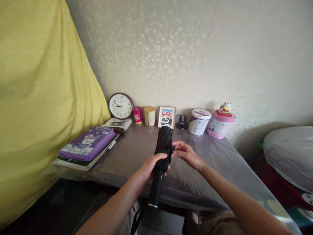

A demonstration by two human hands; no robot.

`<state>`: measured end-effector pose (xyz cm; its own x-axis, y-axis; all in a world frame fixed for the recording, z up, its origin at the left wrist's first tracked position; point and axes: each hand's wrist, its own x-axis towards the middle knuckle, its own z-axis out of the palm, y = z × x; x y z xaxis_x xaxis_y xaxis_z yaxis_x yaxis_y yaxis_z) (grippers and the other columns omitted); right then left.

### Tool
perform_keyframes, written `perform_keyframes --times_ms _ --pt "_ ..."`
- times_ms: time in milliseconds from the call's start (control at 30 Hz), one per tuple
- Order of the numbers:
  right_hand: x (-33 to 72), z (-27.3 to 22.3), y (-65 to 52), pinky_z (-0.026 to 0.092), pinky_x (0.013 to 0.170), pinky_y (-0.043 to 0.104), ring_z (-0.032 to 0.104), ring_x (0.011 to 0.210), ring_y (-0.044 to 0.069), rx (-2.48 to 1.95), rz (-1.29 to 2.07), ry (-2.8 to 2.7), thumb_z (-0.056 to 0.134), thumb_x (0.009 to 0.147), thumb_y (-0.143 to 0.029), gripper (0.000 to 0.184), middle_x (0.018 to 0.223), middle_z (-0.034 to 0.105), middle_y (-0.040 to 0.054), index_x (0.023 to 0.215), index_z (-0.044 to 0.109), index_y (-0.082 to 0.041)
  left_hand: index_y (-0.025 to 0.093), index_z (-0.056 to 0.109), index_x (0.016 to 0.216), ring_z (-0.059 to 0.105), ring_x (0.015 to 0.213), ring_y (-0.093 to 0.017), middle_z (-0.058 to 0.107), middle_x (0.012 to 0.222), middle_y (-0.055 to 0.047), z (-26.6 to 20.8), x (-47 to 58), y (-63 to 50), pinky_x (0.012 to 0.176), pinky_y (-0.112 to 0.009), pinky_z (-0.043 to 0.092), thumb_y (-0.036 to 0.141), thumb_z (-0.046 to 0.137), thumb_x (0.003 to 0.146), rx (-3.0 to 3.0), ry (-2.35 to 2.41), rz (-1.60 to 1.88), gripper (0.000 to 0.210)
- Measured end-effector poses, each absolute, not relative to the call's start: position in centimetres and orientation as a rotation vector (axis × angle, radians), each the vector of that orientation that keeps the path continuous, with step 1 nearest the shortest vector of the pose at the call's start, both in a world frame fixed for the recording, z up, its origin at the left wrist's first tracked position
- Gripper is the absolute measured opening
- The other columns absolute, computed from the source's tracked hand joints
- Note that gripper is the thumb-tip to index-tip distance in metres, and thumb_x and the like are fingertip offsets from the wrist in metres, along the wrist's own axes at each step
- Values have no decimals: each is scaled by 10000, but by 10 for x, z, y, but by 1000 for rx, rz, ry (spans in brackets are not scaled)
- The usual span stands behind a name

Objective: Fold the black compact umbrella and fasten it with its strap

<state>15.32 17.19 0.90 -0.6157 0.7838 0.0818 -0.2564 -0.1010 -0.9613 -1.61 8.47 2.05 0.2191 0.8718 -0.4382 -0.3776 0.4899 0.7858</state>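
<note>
A folded black umbrella (163, 138) is held over the front of the table, its handle pointing down towards me and a wrist strap (136, 219) dangling from the end. My left hand (154, 164) wraps around the lower canopy just above the handle, thumb on top. At the umbrella's right side, my right hand (187, 154) pinches a small black piece, apparently the closing strap's end, between thumb and fingers.
A grey-covered table (202, 176) stands against the wall. A purple case (88, 142) lies on books at left. Along the back are a clock (121, 105), tins, a framed panda picture (166, 117), a white tub (199, 122) and a pink tub (220, 125). A yellow curtain (44, 91) hangs left.
</note>
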Motion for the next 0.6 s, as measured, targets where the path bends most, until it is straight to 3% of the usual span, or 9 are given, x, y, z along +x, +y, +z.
perform_keyframes --times_ms 200,433,600 --pt "155 6 172 506 786 299 621 707 107 -687 1829 -1389 754 627 -230 188 868 660 -17 775 647 -187 137 549 818 543 383 -114 617 554 -14 20 -17 84 349 -190 386 402 545 737 598 1025 935 277" --pt "161 7 172 501 741 298 630 682 121 -648 1878 -1537 703 702 -285 181 802 666 17 825 646 -165 130 572 816 549 389 -113 623 560 -14 19 -20 84 359 -189 386 429 594 709 619 1027 953 318" --pt "163 7 170 475 798 315 618 751 130 -606 1906 -1610 692 714 -284 166 846 665 32 816 649 -159 128 578 809 557 400 -113 635 581 -23 19 -25 85 358 -186 389 430 575 728 632 1028 994 312"
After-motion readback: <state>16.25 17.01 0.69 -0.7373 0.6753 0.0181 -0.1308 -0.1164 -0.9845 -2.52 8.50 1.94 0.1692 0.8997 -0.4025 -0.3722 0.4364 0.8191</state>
